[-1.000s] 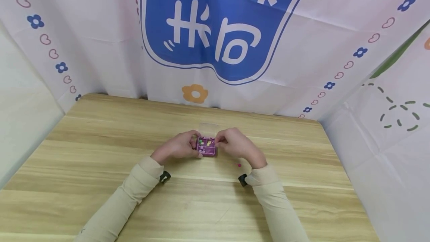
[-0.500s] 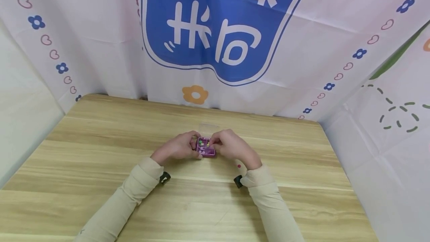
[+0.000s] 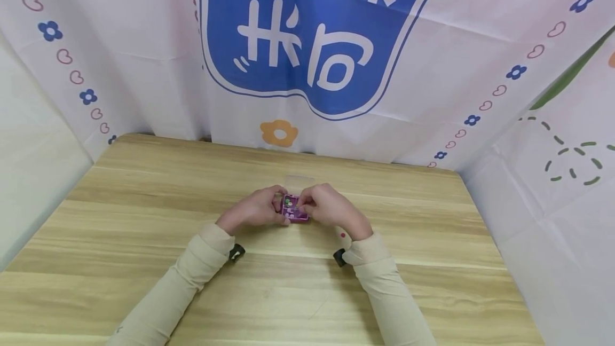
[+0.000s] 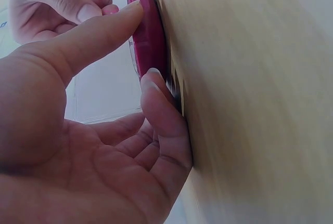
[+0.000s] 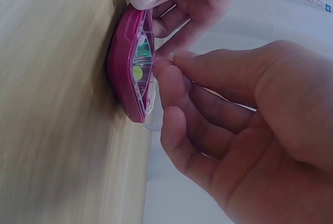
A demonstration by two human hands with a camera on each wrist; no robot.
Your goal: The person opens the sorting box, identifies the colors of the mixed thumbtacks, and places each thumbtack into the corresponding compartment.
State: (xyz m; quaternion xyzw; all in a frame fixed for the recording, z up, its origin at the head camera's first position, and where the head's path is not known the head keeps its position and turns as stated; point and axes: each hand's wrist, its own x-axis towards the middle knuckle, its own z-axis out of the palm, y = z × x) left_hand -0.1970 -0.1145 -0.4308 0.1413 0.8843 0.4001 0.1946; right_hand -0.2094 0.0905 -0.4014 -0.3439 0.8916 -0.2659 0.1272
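Observation:
A small magenta pill box with several compartments lies on the table, its clear lid folded open at the back. Green, yellow and pale lilac pieces show inside; a yellow-green piece is close in the right wrist view. My left hand grips the box's left side, thumb at its near edge. Over the right compartments, my right hand has thumb and index fingertips together. A tiny pale piece shows at those tips; its kind is too small to tell. The hand hides part of the box.
One small red piece lies on the wooden table, close to my right wrist. A white cloth printed with a blue sign hangs behind the table's back edge. Pale walls stand at both sides.
My right hand has moved left from the box's right edge to over its right compartments, where it has stayed for the last half second. My left hand keeps its grip on the pill box.

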